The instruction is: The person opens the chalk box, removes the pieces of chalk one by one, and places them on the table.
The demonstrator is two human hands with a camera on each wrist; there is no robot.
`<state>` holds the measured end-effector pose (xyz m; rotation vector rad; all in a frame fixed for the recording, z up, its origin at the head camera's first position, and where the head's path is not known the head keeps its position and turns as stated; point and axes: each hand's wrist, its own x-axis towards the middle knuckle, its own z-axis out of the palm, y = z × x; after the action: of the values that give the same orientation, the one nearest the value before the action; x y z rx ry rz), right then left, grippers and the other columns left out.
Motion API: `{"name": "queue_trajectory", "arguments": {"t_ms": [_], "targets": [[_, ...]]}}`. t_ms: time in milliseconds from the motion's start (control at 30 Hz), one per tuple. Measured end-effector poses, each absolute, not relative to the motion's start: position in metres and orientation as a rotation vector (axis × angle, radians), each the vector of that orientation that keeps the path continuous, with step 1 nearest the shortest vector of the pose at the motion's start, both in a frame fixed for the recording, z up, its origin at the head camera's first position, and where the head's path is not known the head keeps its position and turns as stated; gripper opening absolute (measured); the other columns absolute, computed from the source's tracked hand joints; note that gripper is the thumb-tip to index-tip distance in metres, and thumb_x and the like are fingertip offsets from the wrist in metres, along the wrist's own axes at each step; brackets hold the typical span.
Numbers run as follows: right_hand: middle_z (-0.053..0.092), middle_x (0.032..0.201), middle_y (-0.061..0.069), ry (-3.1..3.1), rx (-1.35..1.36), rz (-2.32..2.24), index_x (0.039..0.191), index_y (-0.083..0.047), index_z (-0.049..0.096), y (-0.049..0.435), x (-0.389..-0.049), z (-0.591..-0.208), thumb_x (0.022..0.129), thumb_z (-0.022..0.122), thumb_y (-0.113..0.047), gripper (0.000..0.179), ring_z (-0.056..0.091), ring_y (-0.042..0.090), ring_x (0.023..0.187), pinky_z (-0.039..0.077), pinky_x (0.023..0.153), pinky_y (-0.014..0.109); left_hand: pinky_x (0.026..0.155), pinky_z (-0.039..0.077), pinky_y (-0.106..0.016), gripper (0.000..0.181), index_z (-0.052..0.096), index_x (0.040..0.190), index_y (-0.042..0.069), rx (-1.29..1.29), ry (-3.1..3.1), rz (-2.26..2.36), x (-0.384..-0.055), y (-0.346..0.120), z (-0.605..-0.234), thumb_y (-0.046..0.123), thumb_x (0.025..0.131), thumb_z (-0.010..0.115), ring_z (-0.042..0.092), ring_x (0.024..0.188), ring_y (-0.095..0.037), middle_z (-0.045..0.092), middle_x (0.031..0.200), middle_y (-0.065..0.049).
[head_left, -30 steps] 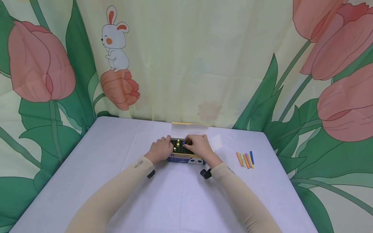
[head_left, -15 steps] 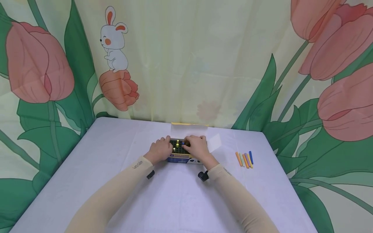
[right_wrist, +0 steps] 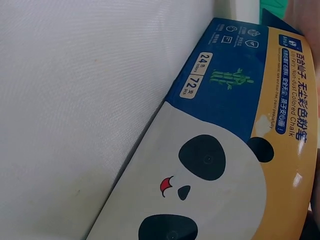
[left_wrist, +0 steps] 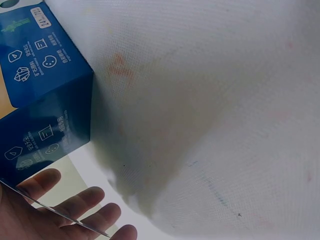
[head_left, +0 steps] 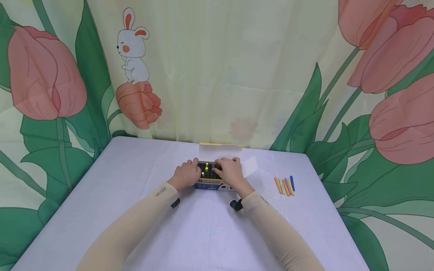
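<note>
An opened box of coloured chalk (head_left: 208,185), blue and yellow with a panda on its front, stands in the middle of the table. Its dark holder is full of holes; a yellow chalk (head_left: 207,169) and a whitish chalk (head_left: 202,174) stick up from it. My left hand (head_left: 186,175) grips the box's left end. In the left wrist view its fingers (left_wrist: 82,200) lie behind a thin flap edge. Over the holder, my right hand (head_left: 231,171) pinches a blue chalk (head_left: 213,166), mostly hidden by the fingers. The right wrist view shows the panda front (right_wrist: 225,130) close up.
Several loose chalks (head_left: 285,186) in orange, green, purple, yellow and blue lie on the white-covered table (head_left: 203,233), right of the box. The raised lid (head_left: 220,150) stands behind the box, with a white side flap (head_left: 250,166) at right. A printed curtain (head_left: 217,75) hangs behind.
My right hand and forearm have shifted slightly left and nearer, still pinching the blue chalk over the holder. My left hand has stayed on the box's left end.
</note>
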<state>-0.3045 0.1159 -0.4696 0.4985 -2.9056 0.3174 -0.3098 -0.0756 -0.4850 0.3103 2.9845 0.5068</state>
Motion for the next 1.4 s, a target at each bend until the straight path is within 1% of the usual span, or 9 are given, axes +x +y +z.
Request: {"name": "queue_trajectory", "arguments": {"t_ms": [300, 433, 600, 733, 933, 1167, 1400], "targets": [[0.077, 0.091, -0.005, -2.883, 0.495, 0.407, 0.107, -0.023, 0.075, 0.115, -0.301, -0.468, 0.099, 0.069, -0.035, 0.015, 0.07, 0.016, 0.087, 0.036, 0.105, 0.055, 0.094, 0.053, -0.057, 0.05, 0.049, 0.141, 0.003, 0.313, 2.993, 0.519, -0.309, -0.076, -0.486, 0.03, 0.106, 0.025, 0.062, 0.101, -0.035, 0.062, 0.118, -0.019], [0.078, 0.092, -0.005, -2.877, 0.492, 0.449, 0.107, -0.023, 0.075, 0.116, -0.301, -0.468, 0.1, 0.068, -0.034, 0.015, 0.071, 0.016, 0.086, 0.035, 0.107, 0.055, 0.094, 0.053, -0.058, 0.048, 0.05, 0.138, 0.003, 0.323, 2.992, 0.528, -0.309, -0.077, -0.486, 0.029, 0.106, 0.026, 0.063, 0.101, -0.035, 0.063, 0.116, -0.019], [0.079, 0.096, -0.004, -2.87, 0.487, 0.485, 0.107, -0.022, 0.074, 0.116, -0.3, -0.465, 0.101, 0.067, -0.033, 0.015, 0.073, 0.018, 0.089, 0.034, 0.11, 0.057, 0.093, 0.053, -0.058, 0.047, 0.051, 0.136, 0.003, 0.329, 2.998, 0.53, -0.308, -0.077, -0.486, 0.029, 0.105, 0.026, 0.063, 0.101, -0.036, 0.063, 0.115, -0.019], [0.079, 0.094, -0.003, -2.871, 0.487, 0.487, 0.109, -0.021, 0.073, 0.115, -0.3, -0.462, 0.102, 0.065, -0.034, 0.016, 0.073, 0.02, 0.088, 0.034, 0.111, 0.058, 0.091, 0.053, -0.057, 0.046, 0.05, 0.136, 0.004, 0.325, 2.995, 0.533, -0.308, -0.077, -0.485, 0.028, 0.106, 0.025, 0.062, 0.098, -0.035, 0.062, 0.113, -0.019], [0.078, 0.086, -0.003, -2.875, 0.485, 0.494, 0.111, -0.021, 0.071, 0.116, -0.3, -0.46, 0.103, 0.064, -0.033, 0.016, 0.072, 0.019, 0.082, 0.036, 0.11, 0.058, 0.089, 0.054, -0.057, 0.045, 0.051, 0.133, 0.004, 0.332, 2.998, 0.532, -0.308, -0.078, -0.485, 0.028, 0.106, 0.025, 0.062, 0.095, -0.034, 0.062, 0.11, -0.018], [0.067, 0.066, -0.005, -2.888, 0.488, 0.489, 0.113, -0.02, 0.066, 0.115, -0.3, -0.455, 0.106, 0.059, -0.033, 0.016, 0.067, 0.019, 0.072, 0.039, 0.106, 0.06, 0.09, 0.053, -0.058, 0.045, 0.051, 0.134, 0.003, 0.34, 3.003, 0.536, -0.307, -0.078, -0.485, 0.028, 0.105, 0.026, 0.063, 0.097, -0.036, 0.062, 0.112, -0.019], [0.059, 0.059, -0.006, -2.931, 0.487, 0.457, 0.118, -0.019, 0.062, 0.114, -0.302, -0.451, 0.109, 0.052, -0.033, 0.019, 0.065, 0.019, 0.068, 0.041, 0.103, 0.06, 0.09, 0.053, -0.058, 0.046, 0.05, 0.137, 0.003, 0.34, 2.999, 0.547, -0.306, -0.078, -0.485, 0.028, 0.105, 0.027, 0.063, 0.097, -0.035, 0.063, 0.112, -0.019]]}}
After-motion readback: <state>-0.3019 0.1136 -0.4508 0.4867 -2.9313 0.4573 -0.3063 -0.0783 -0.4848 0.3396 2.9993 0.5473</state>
